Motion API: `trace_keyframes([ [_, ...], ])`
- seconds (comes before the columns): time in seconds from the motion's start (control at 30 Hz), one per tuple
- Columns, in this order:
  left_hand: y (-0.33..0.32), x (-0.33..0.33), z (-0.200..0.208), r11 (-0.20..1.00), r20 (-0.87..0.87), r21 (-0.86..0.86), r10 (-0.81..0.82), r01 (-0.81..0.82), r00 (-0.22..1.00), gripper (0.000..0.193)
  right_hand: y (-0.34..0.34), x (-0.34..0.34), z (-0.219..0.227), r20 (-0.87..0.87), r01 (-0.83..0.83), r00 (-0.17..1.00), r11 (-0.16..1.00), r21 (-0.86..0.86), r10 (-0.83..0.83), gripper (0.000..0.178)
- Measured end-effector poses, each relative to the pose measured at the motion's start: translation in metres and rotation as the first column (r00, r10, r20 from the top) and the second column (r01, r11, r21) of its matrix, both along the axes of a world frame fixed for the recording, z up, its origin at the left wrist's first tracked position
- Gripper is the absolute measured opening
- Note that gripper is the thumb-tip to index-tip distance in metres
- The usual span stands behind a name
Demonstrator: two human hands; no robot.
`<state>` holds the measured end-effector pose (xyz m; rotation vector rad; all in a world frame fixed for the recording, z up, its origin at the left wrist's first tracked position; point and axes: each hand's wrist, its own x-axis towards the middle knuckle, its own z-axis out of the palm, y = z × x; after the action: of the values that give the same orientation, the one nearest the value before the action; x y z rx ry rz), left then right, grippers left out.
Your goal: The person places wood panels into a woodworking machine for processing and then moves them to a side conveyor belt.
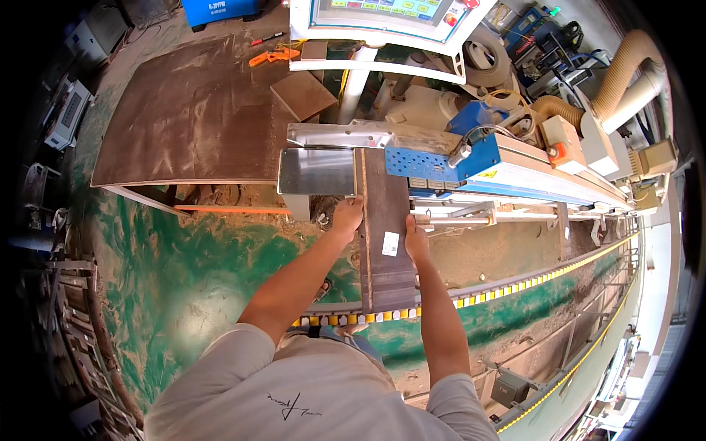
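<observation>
A long dark brown board [386, 209], with what looks like another narrow board edge along its left side, points away from me. Its far end lies at the machine's metal plate [318, 171] and its near end reaches over the yellow-and-white roller track. A white label [390, 244] is stuck on its face. My left hand [348, 217] is closed on the left edge, just in front of the plate. My right hand [417, 239] grips the right edge, somewhat nearer to me. The fingers underneath are hidden.
A blue perforated plate [419, 162] and machine bed adjoin the board's far right. Beyond stands a control panel [390, 26]. A large brown table [176, 117] at the left bears orange clamp-like tools [273, 56] and a small brown panel [303, 96]. The roller track [507, 284] curves away right.
</observation>
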<state>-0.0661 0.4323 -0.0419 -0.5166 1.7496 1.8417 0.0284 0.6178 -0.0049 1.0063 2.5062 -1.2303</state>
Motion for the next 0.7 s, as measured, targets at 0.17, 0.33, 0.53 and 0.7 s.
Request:
trace_keyframes([
  [0.17,0.020,0.003,0.008,0.991,-0.088,-0.122,0.036,-0.047,0.995,0.046,0.026,0.001,-0.015,-0.084,-0.049,0.996,0.994,-0.095,0.041,0.078],
  [0.33,0.079,0.008,0.031,0.993,-0.058,-0.073,0.088,-0.092,0.994,0.048,0.082,0.007,-0.036,-0.215,-0.038,0.976,0.998,-0.045,0.028,0.075],
  [0.53,0.151,0.008,-0.001,0.990,-0.036,-0.135,0.047,-0.051,0.998,0.047,0.163,0.015,-0.032,-0.222,-0.040,0.975,0.997,-0.063,0.025,0.074],
  [0.7,0.198,0.016,0.000,0.998,-0.036,-0.059,0.013,-0.015,0.999,0.043,0.211,0.024,-0.028,-0.267,-0.025,0.964,0.998,-0.064,0.007,0.072],
])
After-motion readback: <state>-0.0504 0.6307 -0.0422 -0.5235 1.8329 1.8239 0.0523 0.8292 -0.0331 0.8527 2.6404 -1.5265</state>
